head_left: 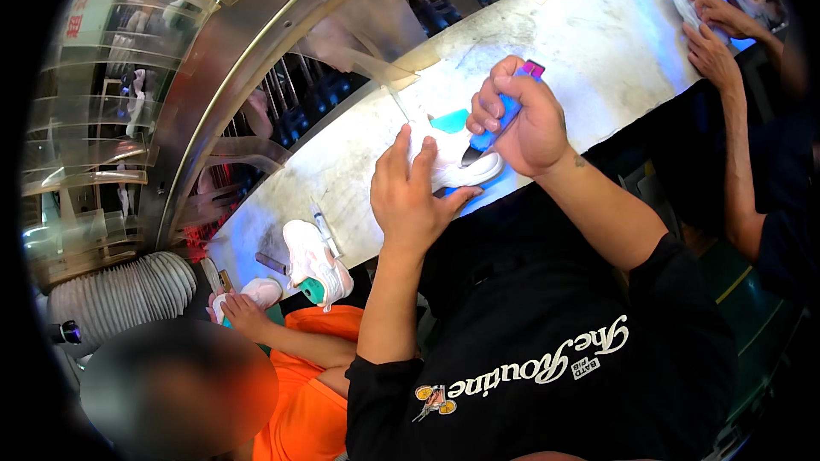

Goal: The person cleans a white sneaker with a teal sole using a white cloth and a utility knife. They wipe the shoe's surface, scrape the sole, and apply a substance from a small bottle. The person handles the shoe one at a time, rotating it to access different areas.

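Note:
A white shoe (480,172) with a teal patch (450,121) at its opening lies on the worktable in front of me. My left hand (412,192) holds this shoe at its left end, two fingers stretched over the far side and the thumb along the near edge. Above the shoe's right part, my right hand (530,115) is closed in a fist around a blue-handled tool (506,113) with a pink end. The tool slants down toward the shoe. Its lower tip is dark, and whether it touches the shoe I cannot tell.
On the pale, curved worktable (555,26), another white shoe (309,258) lies to the left beside a syringe-like tube (324,226). A person in orange (299,380) handles a shoe at left; another person's hands (713,38) hold a white shoe at far right. Clear plastic strips (367,17) hang behind.

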`<state>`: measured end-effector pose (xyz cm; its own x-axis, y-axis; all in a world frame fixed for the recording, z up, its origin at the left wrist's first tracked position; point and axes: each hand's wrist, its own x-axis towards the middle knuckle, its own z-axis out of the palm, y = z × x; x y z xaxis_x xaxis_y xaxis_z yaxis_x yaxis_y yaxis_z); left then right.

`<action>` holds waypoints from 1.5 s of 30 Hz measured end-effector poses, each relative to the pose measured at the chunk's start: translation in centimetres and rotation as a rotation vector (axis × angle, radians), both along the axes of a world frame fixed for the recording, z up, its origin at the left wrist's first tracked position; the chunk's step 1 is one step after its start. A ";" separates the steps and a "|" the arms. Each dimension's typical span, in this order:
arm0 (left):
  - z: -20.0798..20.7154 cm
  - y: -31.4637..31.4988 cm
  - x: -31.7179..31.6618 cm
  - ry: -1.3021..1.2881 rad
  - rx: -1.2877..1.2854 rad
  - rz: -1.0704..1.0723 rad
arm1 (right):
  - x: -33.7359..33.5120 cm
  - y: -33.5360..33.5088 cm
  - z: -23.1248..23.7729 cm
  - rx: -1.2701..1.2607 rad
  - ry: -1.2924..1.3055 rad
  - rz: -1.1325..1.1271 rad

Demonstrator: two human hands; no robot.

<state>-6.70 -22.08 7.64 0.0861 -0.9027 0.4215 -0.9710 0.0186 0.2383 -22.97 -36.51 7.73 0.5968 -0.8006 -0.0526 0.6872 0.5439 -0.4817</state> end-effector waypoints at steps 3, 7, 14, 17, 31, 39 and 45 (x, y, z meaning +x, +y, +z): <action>0.3 -0.2 -0.7 -0.049 -0.026 0.025 | 0.4 1.9 -0.6 0.055 -0.077 -0.019; -1.1 -0.2 -1.1 -0.092 -0.126 0.043 | -0.4 3.1 -2.2 -0.096 -0.208 0.126; -1.7 0.4 -0.7 -0.074 -0.091 0.022 | -0.2 2.5 -2.0 -0.095 -0.219 0.175; -2.2 0.9 -0.7 -0.069 -0.127 0.002 | 0.0 2.2 -2.3 -0.044 -0.198 0.161; -2.5 1.0 -0.2 -0.080 -0.169 -0.007 | -5.3 -3.6 -0.2 -0.351 0.166 -0.042; -1.4 1.6 -0.3 -0.124 -0.136 -0.094 | -4.8 -1.2 0.8 -0.754 0.932 0.058; -1.9 1.7 0.8 -0.142 -0.114 -0.206 | -4.7 -1.6 0.3 -1.091 1.110 -0.055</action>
